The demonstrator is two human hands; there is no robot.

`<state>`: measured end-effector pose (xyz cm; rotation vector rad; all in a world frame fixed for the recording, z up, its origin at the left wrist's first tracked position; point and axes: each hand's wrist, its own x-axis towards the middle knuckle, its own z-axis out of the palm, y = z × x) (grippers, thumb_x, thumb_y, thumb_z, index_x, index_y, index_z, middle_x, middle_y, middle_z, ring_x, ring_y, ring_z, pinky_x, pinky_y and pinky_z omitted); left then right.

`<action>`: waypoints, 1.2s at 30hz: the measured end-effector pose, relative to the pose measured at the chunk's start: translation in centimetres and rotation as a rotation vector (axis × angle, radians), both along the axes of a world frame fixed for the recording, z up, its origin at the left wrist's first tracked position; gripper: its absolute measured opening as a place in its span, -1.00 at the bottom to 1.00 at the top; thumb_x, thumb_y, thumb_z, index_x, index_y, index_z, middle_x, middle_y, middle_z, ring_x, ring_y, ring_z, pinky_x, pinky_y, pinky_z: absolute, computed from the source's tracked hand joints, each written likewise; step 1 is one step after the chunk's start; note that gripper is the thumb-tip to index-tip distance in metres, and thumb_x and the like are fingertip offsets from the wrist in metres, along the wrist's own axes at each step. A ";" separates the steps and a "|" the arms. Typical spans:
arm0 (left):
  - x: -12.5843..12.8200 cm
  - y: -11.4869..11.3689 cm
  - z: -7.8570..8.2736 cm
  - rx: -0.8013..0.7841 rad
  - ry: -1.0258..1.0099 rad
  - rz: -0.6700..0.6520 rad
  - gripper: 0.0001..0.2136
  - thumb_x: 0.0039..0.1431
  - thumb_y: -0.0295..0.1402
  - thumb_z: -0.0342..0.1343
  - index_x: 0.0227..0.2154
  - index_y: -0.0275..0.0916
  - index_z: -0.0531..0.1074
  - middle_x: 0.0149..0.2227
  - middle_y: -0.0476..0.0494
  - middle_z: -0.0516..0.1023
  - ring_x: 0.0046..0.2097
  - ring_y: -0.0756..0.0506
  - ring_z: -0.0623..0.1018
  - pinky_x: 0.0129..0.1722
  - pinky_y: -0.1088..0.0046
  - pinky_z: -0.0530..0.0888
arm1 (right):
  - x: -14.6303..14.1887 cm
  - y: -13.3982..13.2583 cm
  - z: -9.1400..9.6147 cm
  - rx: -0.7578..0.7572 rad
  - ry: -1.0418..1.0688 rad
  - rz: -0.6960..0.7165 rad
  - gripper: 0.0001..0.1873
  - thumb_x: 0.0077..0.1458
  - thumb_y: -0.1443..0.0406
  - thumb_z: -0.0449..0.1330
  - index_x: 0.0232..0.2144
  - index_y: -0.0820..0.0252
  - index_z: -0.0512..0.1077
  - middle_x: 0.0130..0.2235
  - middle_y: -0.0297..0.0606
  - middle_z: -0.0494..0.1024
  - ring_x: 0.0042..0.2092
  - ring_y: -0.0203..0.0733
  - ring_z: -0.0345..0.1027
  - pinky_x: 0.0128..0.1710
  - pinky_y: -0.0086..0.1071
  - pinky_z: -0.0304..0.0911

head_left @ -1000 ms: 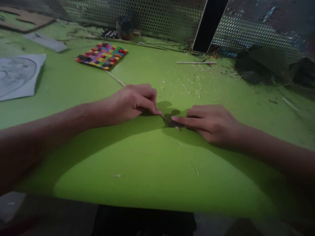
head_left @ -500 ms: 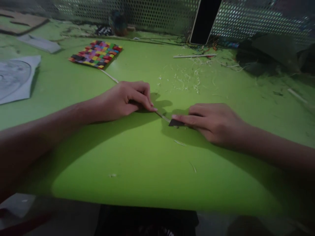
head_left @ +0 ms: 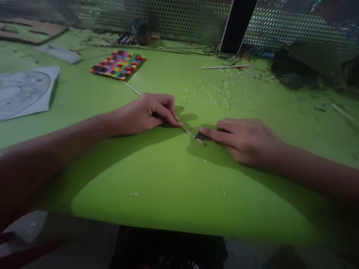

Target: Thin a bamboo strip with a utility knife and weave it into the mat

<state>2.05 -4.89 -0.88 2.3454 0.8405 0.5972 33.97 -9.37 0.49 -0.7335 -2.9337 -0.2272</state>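
The left hand (head_left: 151, 114) lies knuckles up on the table (head_left: 157, 179). Its grip is closed on a thin stick (head_left: 190, 133), with the fingers curled down and the index fingertip pinning the stick flat to the green surface. The stick comes out from under that fingertip and runs a short way to the right, towards the person. Its free end rests on the table just below the other hand's fingertip. Behind the left hand, a pale length of the same sort runs on towards the far left.

The right hand (head_left: 246, 140) also rests on the table, its grip closed on a small dark piece (head_left: 202, 136). The index finger is stretched out along the top of the piece and the other fingers are tucked in. The thumb is hidden beneath the hand, so how it bears on the piece cannot be told. The dark piece's pointed end touches the stick near its tip. The two hands are near each other, with only the bare bit of stick between them.

A few pale slivers (head_left: 206, 161) lie on the table just in front of the right hand. A wider scatter of shavings (head_left: 215, 93) lies beyond the hands. Farther back left is a multicoloured woven mat (head_left: 117, 64), and left of it a grey sheet of paper (head_left: 24, 91). A second stick (head_left: 224, 67) lies near the back edge. There a dark flat panel (head_left: 238, 26) leans against a perforated metal screen (head_left: 174, 16).
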 end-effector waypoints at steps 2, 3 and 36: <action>0.0 0.0 0.1 -0.009 -0.004 -0.006 -0.77 0.35 -0.15 0.16 -0.21 -0.03 0.72 -0.22 -0.13 0.61 -0.18 -0.08 0.57 -0.09 0.41 0.55 | 0.0 -0.2 0.2 0.018 -0.042 0.019 -0.36 0.23 0.52 -0.06 0.32 0.22 0.36 -0.25 -0.14 0.54 -0.37 -0.21 0.23 -0.45 -0.34 -0.10; 0.0 0.0 0.1 -0.012 -0.006 -0.006 -0.77 0.35 -0.15 0.16 -0.21 -0.03 0.72 -0.22 -0.13 0.61 -0.18 -0.07 0.57 -0.09 0.41 0.55 | 0.1 -0.4 0.3 0.023 -0.065 0.032 -0.33 0.19 0.53 -0.06 0.32 0.26 0.35 -0.26 -0.13 0.52 -0.38 -0.21 0.21 -0.45 -0.33 -0.10; 0.0 -0.2 0.5 0.152 0.093 -0.031 -0.76 0.37 -0.38 0.11 -0.15 -0.08 0.71 -0.24 -0.12 0.62 -0.22 -0.03 0.60 -0.14 0.50 0.56 | -0.4 -1.4 0.3 0.098 -0.137 0.003 -0.42 0.28 0.53 -0.05 0.31 0.35 0.29 -0.19 -0.12 0.57 -0.31 -0.22 0.30 -0.41 -0.38 0.00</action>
